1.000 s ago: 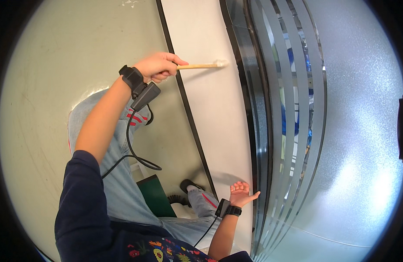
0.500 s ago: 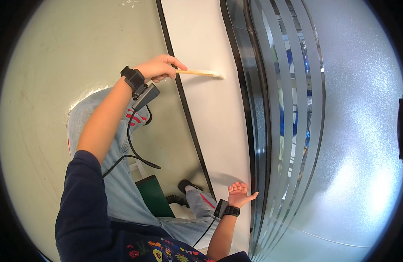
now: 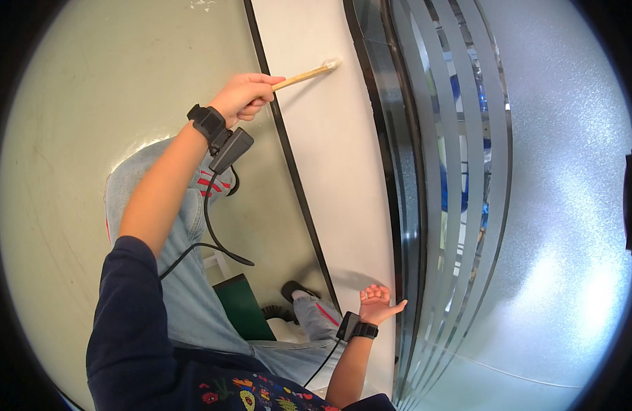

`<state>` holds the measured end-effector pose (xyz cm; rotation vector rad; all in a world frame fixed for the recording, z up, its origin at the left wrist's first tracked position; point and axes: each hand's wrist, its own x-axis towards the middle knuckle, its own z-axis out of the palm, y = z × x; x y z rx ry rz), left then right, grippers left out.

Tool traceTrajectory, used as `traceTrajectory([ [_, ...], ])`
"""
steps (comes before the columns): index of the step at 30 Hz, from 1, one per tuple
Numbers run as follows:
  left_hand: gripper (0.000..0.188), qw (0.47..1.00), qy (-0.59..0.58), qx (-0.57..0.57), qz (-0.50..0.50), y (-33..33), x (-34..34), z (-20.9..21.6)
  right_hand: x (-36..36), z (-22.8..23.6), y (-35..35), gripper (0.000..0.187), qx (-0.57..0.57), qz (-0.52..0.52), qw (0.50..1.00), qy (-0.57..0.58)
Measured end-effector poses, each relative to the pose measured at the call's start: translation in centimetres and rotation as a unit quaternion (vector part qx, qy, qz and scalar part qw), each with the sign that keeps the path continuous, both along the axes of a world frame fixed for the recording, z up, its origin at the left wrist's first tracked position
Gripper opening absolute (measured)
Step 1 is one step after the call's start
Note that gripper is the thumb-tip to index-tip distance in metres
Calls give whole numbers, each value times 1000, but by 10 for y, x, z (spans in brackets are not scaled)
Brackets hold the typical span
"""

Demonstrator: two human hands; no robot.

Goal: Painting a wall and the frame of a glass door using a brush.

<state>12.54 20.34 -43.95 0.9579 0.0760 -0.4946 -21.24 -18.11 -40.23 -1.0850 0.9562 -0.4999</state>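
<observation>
My left hand (image 3: 245, 97) is closed around the end of a thin brush (image 3: 299, 79) with a light wooden handle. Its pale tip (image 3: 332, 64) meets the white ledge (image 3: 323, 151) near the far end, or hovers just over it; I cannot tell which. Lower down, my right hand (image 3: 376, 305) holds nothing, palm up with the fingers a little curled and the thumb out. It is above the near part of the ledge, beside the dark frame (image 3: 406, 226). Each wrist wears a black strap with a small cabled device.
To the right of the ledge rises a frosted glass panel (image 3: 563, 171) with curved clear stripes. A black strip (image 3: 299, 178) edges the ledge on the left. Under me is a green stool (image 3: 244, 308) on a pale green floor (image 3: 110, 89). A black cable (image 3: 213, 245) hangs by my left arm.
The brush tip has moved farther along the ledge, away from me, and the handle now slants upward. My left hand has turned with it and shifted slightly. My right hand stays nearly still.
</observation>
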Motion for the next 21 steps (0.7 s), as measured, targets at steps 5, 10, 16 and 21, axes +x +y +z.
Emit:
traceTrajectory([
  [5, 42, 996, -4, 31, -83, 5, -3, 3, -1, -3, -2, 73, 5, -12, 1000, -2],
  [10, 41, 988, -33, 40, -149, 1, -7, 16, -5, -6, -8, 72, -4, 15, 1000, 5],
  [16, 36, 945, -109, 84, -298, -29, -22, 18, -5, -4, -8, 72, 2, 17, 1000, 1],
  [21, 38, 977, -52, 80, -190, -9, -8, 10, 0, -1, -1, 74, 4, -3, 1000, 2],
])
